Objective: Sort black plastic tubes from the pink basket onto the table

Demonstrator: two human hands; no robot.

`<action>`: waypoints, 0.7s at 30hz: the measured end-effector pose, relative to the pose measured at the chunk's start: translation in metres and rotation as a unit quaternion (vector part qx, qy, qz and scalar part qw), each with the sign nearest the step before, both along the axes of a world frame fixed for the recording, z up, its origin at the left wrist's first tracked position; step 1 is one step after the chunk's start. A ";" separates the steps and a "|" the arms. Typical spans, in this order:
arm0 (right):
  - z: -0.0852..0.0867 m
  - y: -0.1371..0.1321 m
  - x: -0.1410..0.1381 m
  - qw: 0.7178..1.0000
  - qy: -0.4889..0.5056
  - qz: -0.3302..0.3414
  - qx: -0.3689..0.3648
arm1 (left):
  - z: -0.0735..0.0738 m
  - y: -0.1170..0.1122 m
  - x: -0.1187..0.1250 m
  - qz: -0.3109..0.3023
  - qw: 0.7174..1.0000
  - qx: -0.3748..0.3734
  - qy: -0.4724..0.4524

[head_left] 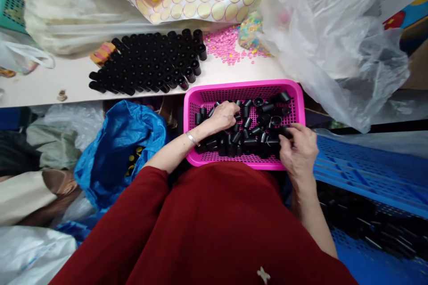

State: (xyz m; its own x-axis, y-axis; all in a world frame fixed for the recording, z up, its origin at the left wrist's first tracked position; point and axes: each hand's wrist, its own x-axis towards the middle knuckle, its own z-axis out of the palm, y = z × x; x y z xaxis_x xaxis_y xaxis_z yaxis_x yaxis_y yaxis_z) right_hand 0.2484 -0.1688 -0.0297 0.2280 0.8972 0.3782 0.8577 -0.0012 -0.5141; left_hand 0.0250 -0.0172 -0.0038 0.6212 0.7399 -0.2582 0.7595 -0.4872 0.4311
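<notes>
Several short black plastic tubes lie jumbled in a pink perforated basket, which is in front of my body at the table's edge. My left hand, with a bracelet at the wrist, reaches into the basket's middle. Its fingers are bent together among the tubes, and what they grip is hidden. Over the basket's right end, my right hand pinches a black cap-like piece between thumb and fingers. Behind the basket, many black tubes stand in close rows on the white table, a few leaning at the left.
Pink beads are scattered beyond the basket beside a bag of coloured beads. A clear plastic bag hangs over the table at right. A blue sack stands at left, and a blue crate at right holds black pieces.
</notes>
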 end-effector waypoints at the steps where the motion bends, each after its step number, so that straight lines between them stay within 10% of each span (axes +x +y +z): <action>1: 0.000 -0.002 0.005 1.000 0.008 -0.019 0.012 | 0.001 0.002 -0.001 0.003 1.000 -0.003 0.004; 10: 0.006 -0.004 -0.002 0.993 -0.073 -0.010 -0.096 | 0.006 -0.007 0.024 -0.120 0.986 0.001 0.119; 21: 0.017 0.024 -0.018 0.942 -0.193 0.040 -0.270 | 0.008 -0.006 0.016 -0.003 0.998 -0.056 -0.031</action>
State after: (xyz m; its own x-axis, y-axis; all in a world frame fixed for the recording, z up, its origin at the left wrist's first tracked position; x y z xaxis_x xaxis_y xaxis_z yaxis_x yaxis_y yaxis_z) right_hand 0.2300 -0.1449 -0.0127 0.0904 0.9912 -0.0972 0.9892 -0.1007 -0.1062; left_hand 0.0406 -0.0229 0.0042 0.6433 0.7044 -0.3001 0.7267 -0.4384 0.5289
